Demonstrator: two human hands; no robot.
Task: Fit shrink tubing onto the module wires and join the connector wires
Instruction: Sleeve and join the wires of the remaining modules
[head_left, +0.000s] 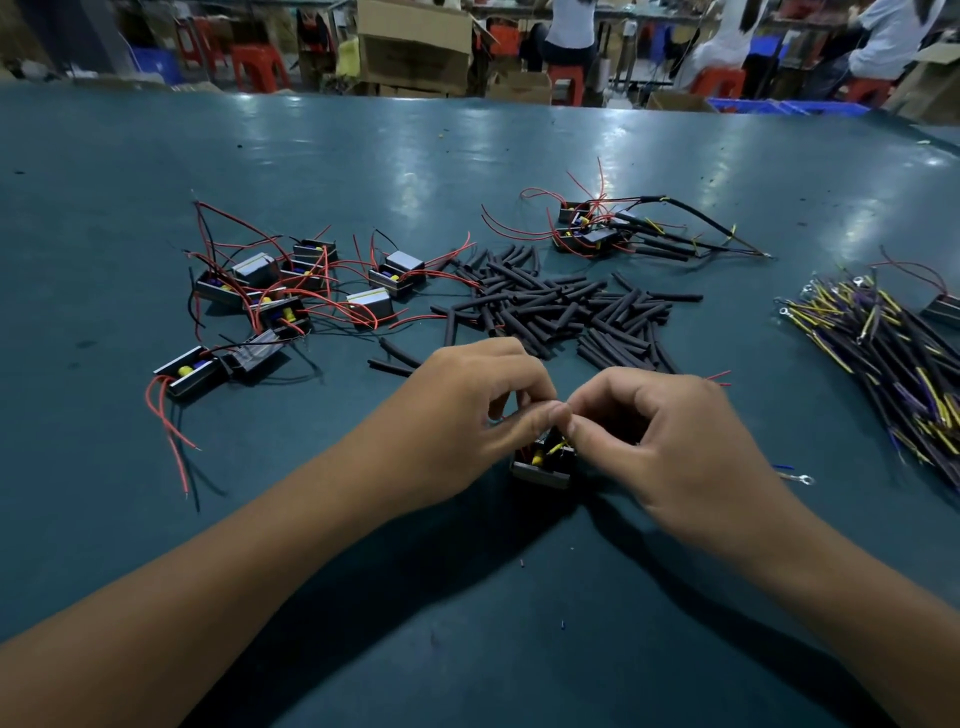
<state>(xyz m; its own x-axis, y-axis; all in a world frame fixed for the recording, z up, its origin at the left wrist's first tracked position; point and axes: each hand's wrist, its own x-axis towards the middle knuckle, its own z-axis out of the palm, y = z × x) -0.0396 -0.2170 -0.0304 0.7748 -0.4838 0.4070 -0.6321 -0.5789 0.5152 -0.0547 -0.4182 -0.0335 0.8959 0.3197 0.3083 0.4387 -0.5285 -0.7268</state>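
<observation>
Both hands meet over one module at the near counter edge.

Left hand (467, 410) and right hand (660, 436) pinch fine wire ends together above the module (543, 465), likely steadying them for joining. Unworked modules (291, 291) wait far left, shrink tubing (561, 306) centre, finished units (592, 228) beyond, connector wires (883, 353) right, all within reach.

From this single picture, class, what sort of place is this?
Probably a small electronics assembly workshop: a green workbench holds loose modules with red wires, a pile of black shrink tubing and a bundle of connector wires; cardboard boxes stand behind.
</observation>
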